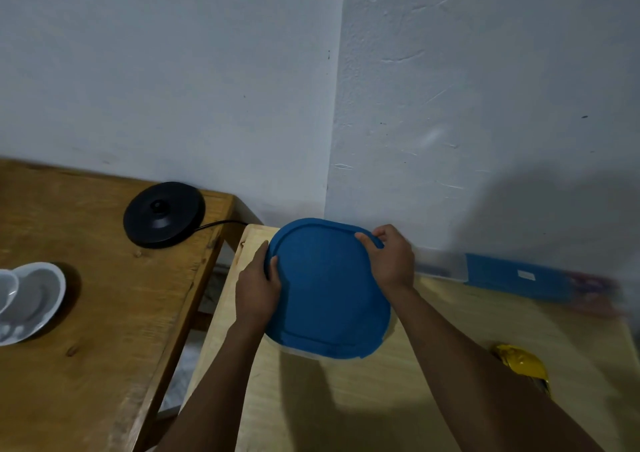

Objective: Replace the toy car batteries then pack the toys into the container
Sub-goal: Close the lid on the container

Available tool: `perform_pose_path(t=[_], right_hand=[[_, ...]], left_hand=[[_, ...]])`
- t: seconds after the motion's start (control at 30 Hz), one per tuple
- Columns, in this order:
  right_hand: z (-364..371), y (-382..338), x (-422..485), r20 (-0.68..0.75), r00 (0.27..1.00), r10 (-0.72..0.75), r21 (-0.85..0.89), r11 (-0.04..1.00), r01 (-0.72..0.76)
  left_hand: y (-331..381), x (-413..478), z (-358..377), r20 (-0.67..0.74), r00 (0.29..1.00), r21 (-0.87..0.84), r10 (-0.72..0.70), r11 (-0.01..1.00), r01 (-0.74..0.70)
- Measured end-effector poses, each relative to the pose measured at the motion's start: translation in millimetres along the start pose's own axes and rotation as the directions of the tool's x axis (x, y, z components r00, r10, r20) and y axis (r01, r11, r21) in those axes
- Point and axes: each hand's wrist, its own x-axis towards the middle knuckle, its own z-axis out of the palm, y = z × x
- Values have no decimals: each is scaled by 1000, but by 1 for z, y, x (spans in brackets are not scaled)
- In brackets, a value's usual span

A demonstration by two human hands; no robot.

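Observation:
A container with a blue lid (329,292) stands on the pale wooden table (381,399) near the wall corner; only a thin clear edge of its body shows under the lid. My left hand (258,287) grips the lid's left rim, thumb on top. My right hand (391,259) grips the far right rim, fingers curled over the edge. No toy car or batteries are in view.
A darker wooden table (86,313) stands to the left with a black kettle base (164,214) and a white dish (31,301). A blue box (512,278) lies by the wall at right. A yellow packet (523,365) lies at the right.

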Motion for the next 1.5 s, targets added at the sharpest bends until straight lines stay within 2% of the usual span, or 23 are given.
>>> perform_pose_path(t=[0.1, 0.2, 0.27, 0.37, 0.47, 0.7, 0.77, 0.83, 0.93, 1.17, 1.37, 1.5], right_hand=[[4, -5, -15, 27, 999, -39, -160, 986, 43], [12, -2, -50, 14, 999, -37, -390, 920, 40], [15, 4, -68, 30, 999, -27, -447, 894, 38], [12, 8, -74, 69, 997, -33, -428, 902, 60], [12, 9, -75, 36, 996, -77, -418, 905, 85], [13, 12, -73, 47, 997, -60, -408, 910, 74], [11, 11, -74, 50, 997, -53, -342, 937, 67], [5, 12, -73, 25, 999, 41, -201, 979, -35], [-4, 17, -73, 14, 984, 178, -49, 983, -177], [-10, 20, -61, 85, 982, 170, 58, 983, -175], [-8, 22, -52, 102, 987, 128, 63, 989, -134], [-14, 17, -52, 130, 983, 133, 77, 987, -143]], left_hand=[[0, -1, 1, 26, 999, 23, 19, 1000, -20], [-2, 0, 3, 45, 997, 112, 59, 992, -63], [-3, -1, 4, 50, 996, 158, 72, 984, -79], [-5, -5, 5, 43, 996, 156, 82, 984, -87], [-7, -8, 8, 28, 996, 152, 88, 984, -91], [-4, -7, 7, -7, 998, 78, 57, 995, -56], [-2, -9, 4, -37, 998, 49, 45, 998, -43], [0, -12, 1, -78, 997, 1, -10, 1000, 11], [4, -15, 0, -86, 992, -114, -89, 990, 79], [13, -11, 4, -86, 992, -171, -94, 982, 78], [14, -10, 7, -112, 991, -147, -76, 987, 59], [11, -9, 6, -76, 994, -147, -77, 987, 65]])
